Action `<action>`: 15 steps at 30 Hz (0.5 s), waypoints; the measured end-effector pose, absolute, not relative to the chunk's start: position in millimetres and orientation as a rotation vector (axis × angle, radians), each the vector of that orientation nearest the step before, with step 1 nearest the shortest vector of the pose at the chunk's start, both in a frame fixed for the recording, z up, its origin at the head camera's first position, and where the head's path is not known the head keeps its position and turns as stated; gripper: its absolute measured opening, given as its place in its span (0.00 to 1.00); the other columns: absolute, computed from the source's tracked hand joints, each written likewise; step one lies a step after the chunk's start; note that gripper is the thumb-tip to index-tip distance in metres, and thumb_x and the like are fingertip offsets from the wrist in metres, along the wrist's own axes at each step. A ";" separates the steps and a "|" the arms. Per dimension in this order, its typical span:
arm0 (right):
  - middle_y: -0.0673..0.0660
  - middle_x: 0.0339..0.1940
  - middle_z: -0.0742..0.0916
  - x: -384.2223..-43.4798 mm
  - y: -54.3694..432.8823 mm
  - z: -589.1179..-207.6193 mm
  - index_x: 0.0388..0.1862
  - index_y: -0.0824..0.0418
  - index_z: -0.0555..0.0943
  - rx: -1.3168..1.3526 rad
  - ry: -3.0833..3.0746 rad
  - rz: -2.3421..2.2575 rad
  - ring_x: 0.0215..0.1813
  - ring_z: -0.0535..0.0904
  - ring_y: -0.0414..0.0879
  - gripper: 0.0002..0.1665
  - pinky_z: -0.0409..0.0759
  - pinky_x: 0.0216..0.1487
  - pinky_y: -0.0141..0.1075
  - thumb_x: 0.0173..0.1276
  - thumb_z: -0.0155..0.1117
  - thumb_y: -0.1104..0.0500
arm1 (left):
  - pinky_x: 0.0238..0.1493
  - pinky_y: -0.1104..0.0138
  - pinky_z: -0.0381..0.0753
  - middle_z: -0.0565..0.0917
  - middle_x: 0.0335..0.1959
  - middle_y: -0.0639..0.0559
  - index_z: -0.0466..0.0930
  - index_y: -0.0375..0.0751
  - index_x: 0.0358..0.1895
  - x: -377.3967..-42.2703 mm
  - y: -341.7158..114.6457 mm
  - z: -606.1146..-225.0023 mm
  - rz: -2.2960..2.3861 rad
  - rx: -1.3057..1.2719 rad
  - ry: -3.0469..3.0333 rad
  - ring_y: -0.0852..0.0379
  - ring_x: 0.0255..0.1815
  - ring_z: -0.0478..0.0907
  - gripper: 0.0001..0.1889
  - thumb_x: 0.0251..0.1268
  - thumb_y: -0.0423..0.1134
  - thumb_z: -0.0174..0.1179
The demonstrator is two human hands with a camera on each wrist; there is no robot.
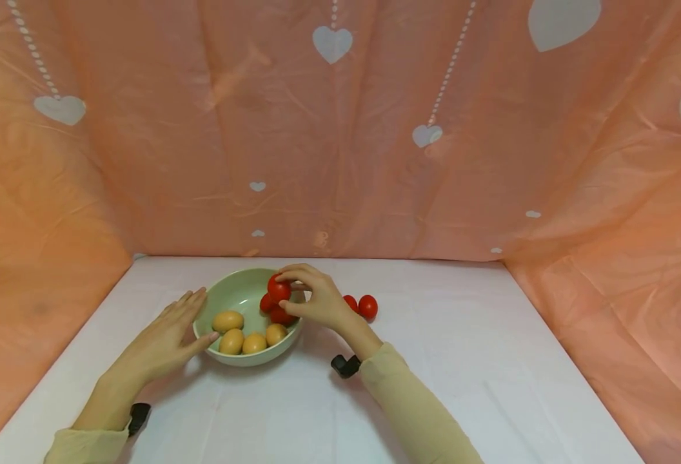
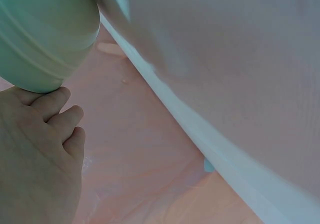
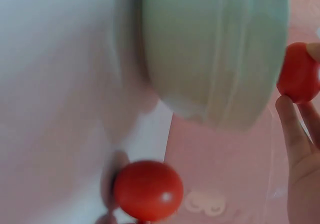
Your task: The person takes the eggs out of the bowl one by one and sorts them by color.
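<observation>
A pale green bowl (image 1: 249,359) stands on the white table, with several tan eggs (image 1: 231,341) along its near side and red tomatoes (image 1: 281,316) at its right. Over those tomatoes, the right hand (image 1: 320,299) pinches another red tomato (image 1: 279,287) between thumb and fingers, just inside the rim. In the right wrist view this held tomato (image 3: 299,74) shows beside the bowl wall. The left hand (image 1: 169,335) rests on the bowl's left side, fingers fairly straight, thumb at the near rim. Its fingertips touch the bowl's outer wall (image 2: 55,44) in the left wrist view.
Right of the bowl, two red tomatoes (image 1: 367,307) lie on the white tabletop (image 1: 433,361), one partly hidden behind the right wrist. A peach curtain (image 1: 340,161) with white hearts closes off the back and both sides. Each wrist wears a black camera mount (image 1: 345,366).
</observation>
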State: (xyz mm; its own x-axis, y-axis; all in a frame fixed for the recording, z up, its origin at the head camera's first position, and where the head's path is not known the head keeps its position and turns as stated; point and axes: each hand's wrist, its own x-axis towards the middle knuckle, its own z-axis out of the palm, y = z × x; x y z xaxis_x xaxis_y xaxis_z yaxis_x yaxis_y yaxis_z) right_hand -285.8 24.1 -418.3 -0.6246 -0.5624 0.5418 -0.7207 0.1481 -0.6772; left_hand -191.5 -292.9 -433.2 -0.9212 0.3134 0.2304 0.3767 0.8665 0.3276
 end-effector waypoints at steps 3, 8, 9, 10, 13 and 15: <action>0.62 0.64 0.83 -283.5 36.3 -419.7 0.59 0.66 0.84 1.254 -2.211 1.499 0.64 0.81 0.52 0.25 0.85 0.60 0.36 0.62 0.75 0.72 | 0.83 0.43 0.50 0.58 0.81 0.31 0.53 0.27 0.81 -191.2 -292.3 -433.3 -0.552 -0.542 -2.861 0.29 0.81 0.53 0.48 0.74 0.60 0.60; 0.62 0.63 0.83 -281.4 55.9 -422.5 0.57 0.65 0.85 1.193 -2.172 1.518 0.63 0.82 0.53 0.25 0.86 0.59 0.38 0.60 0.77 0.73 | 0.83 0.43 0.50 0.58 0.82 0.31 0.53 0.27 0.81 -191.2 -292.4 -432.6 -0.547 -0.540 -2.866 0.28 0.81 0.54 0.48 0.75 0.60 0.60; 0.62 0.63 0.83 -281.1 59.7 -423.0 0.57 0.66 0.85 1.178 -2.168 1.519 0.62 0.82 0.54 0.25 0.87 0.59 0.40 0.59 0.78 0.73 | 0.83 0.42 0.50 0.57 0.82 0.31 0.52 0.27 0.81 -191.5 -292.6 -432.6 -0.549 -0.540 -2.870 0.28 0.81 0.53 0.48 0.75 0.60 0.60; 0.63 0.63 0.83 -280.4 63.4 -423.1 0.57 0.67 0.85 1.166 -2.161 1.520 0.62 0.83 0.55 0.25 0.87 0.59 0.42 0.59 0.78 0.74 | 0.82 0.42 0.50 0.57 0.82 0.30 0.52 0.27 0.81 -191.6 -292.7 -432.5 -0.549 -0.542 -2.875 0.28 0.81 0.53 0.48 0.75 0.60 0.59; 0.69 0.61 0.83 -277.9 74.8 -422.7 0.55 0.72 0.84 1.144 -2.124 1.523 0.59 0.83 0.62 0.25 0.88 0.57 0.48 0.57 0.76 0.78 | 0.82 0.40 0.51 0.57 0.82 0.30 0.51 0.27 0.82 -192.3 -293.0 -432.6 -0.554 -0.544 -2.884 0.28 0.81 0.52 0.49 0.75 0.61 0.59; 0.73 0.59 0.83 -273.0 82.8 -418.2 0.53 0.75 0.83 1.129 -2.103 1.515 0.57 0.83 0.66 0.25 0.88 0.56 0.51 0.55 0.75 0.80 | 0.82 0.40 0.50 0.57 0.82 0.30 0.51 0.27 0.82 -193.1 -293.0 -432.9 -0.554 -0.550 -2.884 0.29 0.82 0.52 0.49 0.75 0.61 0.59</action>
State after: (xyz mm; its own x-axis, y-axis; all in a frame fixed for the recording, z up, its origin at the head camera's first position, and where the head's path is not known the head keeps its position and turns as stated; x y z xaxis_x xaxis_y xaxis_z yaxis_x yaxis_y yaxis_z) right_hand -273.0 82.8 -418.2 -0.6398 -0.4134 0.6478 -0.7454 0.1288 -0.6540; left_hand -193.1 -293.0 -432.9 -0.9207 0.3251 0.2158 0.3819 0.8641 0.3279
